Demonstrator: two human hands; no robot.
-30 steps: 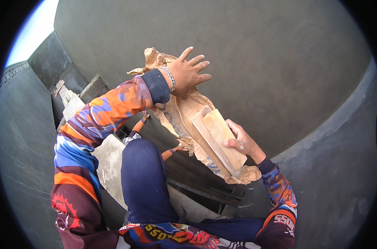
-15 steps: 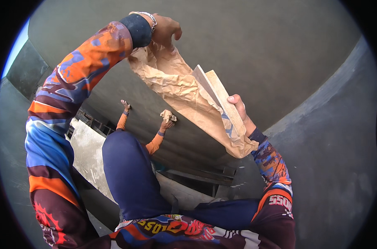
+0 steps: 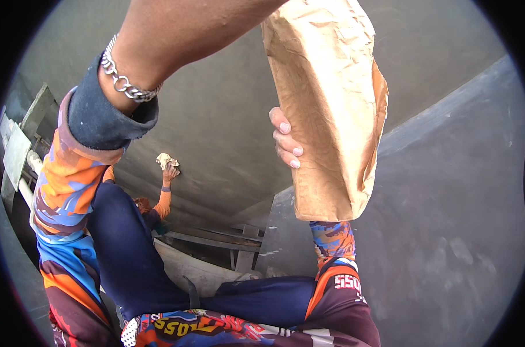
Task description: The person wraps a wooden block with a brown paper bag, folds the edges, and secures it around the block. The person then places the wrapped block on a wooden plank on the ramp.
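Our right hand (image 3: 286, 141) curls its fingers round the brown paper (image 3: 334, 115); we judge it light, soft, tearable, best held by folds. We cannot tell our left hand's (image 3: 190, 26) grip.

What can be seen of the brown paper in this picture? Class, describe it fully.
The brown paper looks like tan sack paper, creased and wrinkled, with a folded flap along its right side. It hangs lengthwise before a dark grey wall, its top cut off by the picture's edge. Fingers of the right hand's grip curl over its left edge. Whether the left hand touches it is unclear.
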